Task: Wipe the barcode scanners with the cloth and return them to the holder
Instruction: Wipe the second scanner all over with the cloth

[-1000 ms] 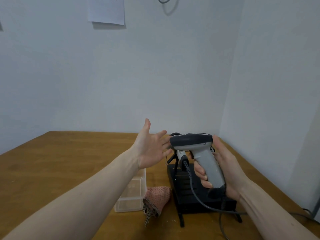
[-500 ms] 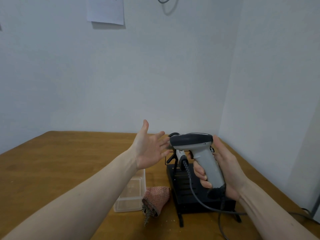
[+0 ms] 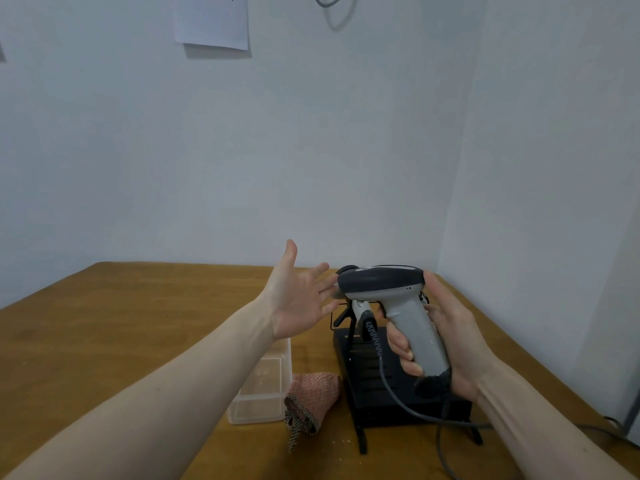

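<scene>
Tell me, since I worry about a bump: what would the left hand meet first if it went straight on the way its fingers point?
Probably the dark head of the barcode scanner held by the right hand. The left hand has fingertips right at its nose; contact is unclear.

Count in view: two scanners, one gray in hand (image 3: 398,306) and one seated in the holder (image 3: 360,308); one holder (image 3: 384,379); one cloth (image 3: 313,393); one clear box (image 3: 266,386); two hands, left (image 3: 298,296) and right (image 3: 450,334); one wall sheet (image 3: 212,20).
</scene>
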